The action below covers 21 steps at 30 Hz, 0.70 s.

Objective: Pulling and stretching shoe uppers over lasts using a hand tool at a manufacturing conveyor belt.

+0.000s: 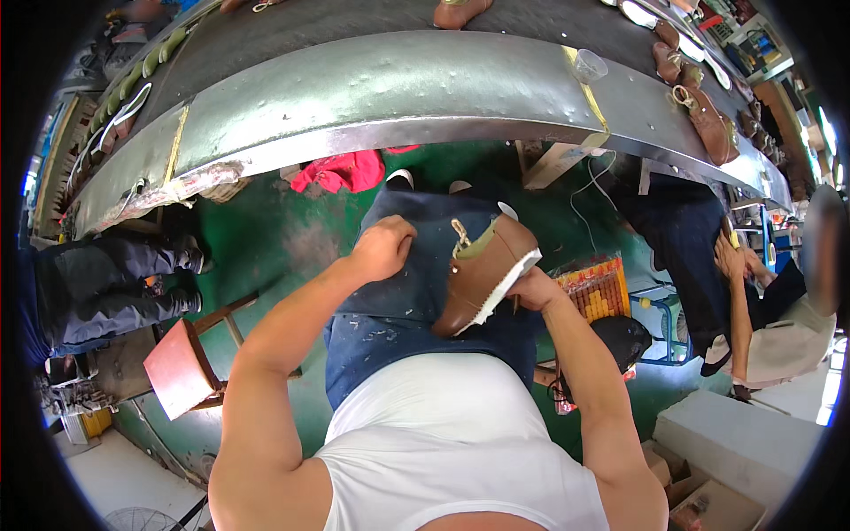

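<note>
A brown shoe [482, 270] with a white sole edge and tan laces lies tilted over my right thigh. My right hand [534, 288] grips it at the sole side, and the shoe hides part of the fingers. On my left thigh rests my left hand [382, 249], its fingers curled closed, and nothing shows sticking out of it. Dark blue trousers [398, 305] with pale smudges cover my legs under both hands.
A metal-edged conveyor bench [372, 84] crosses in front, with brown shoes [708, 124] at its right and a clear plastic cup [590, 65] on its edge. Co-workers sit left and right. A stool [181, 367] and a red cloth [343, 171] are nearby.
</note>
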Each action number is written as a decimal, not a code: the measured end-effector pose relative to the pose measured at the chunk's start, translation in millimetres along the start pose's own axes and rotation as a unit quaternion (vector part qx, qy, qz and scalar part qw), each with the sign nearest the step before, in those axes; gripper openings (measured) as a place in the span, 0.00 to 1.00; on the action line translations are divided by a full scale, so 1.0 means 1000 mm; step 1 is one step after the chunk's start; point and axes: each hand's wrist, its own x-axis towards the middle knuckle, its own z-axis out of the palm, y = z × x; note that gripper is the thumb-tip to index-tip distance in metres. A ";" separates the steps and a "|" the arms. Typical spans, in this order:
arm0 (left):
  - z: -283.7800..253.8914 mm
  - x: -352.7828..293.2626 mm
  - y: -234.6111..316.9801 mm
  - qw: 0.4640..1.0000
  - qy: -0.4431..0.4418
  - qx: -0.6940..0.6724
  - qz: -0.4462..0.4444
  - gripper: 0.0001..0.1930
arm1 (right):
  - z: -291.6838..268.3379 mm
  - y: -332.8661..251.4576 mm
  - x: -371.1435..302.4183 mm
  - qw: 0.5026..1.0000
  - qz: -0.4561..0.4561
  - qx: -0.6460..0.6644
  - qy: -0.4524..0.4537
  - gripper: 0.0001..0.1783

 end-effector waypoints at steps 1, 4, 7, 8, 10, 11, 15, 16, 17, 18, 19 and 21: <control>0.003 0.000 0.003 1.000 -0.002 -0.002 -0.002 0.07 | -0.008 0.007 0.002 1.000 -0.001 0.005 -0.003 0.34; 0.002 0.015 0.042 0.849 -0.062 -0.421 -0.312 0.17 | -0.013 0.003 0.009 0.999 0.035 -0.006 -0.023 0.35; 0.007 0.021 0.046 0.777 -0.156 -0.522 -0.314 0.16 | 0.000 -0.011 0.007 0.999 0.029 -0.011 -0.031 0.33; 0.008 0.021 0.045 0.777 -0.155 -0.523 -0.315 0.16 | 0.005 -0.014 0.006 0.999 0.023 -0.029 -0.028 0.33; 0.008 0.024 0.043 0.797 -0.128 -0.505 -0.306 0.12 | 0.008 -0.017 0.005 0.998 0.017 -0.046 -0.025 0.32; 0.009 0.026 0.042 0.806 -0.114 -0.496 -0.302 0.11 | 0.009 -0.017 0.006 0.998 0.022 -0.046 -0.026 0.31; 0.001 0.037 0.039 0.897 -0.159 -0.295 -0.289 0.07 | 0.017 -0.026 0.009 0.990 0.061 -0.126 -0.014 0.28; -0.002 0.039 0.032 0.963 -0.144 -0.119 -0.195 0.06 | 0.023 -0.029 0.010 0.992 0.050 -0.113 -0.023 0.27; -0.006 0.042 0.023 0.986 -0.123 0.062 -0.092 0.06 | 0.027 -0.031 0.012 0.992 0.035 -0.114 -0.040 0.28; -0.024 0.053 0.020 0.971 -0.144 0.143 -0.124 0.09 | 0.025 -0.031 0.009 0.990 0.047 -0.132 -0.028 0.29; -0.046 0.067 0.011 0.948 -0.162 0.226 -0.155 0.12 | 0.023 -0.032 0.009 0.987 0.058 -0.151 -0.018 0.30; -0.073 0.065 -0.056 0.908 -0.212 0.316 -0.177 0.20 | 0.030 -0.029 0.003 0.990 0.028 -0.138 0.024 0.32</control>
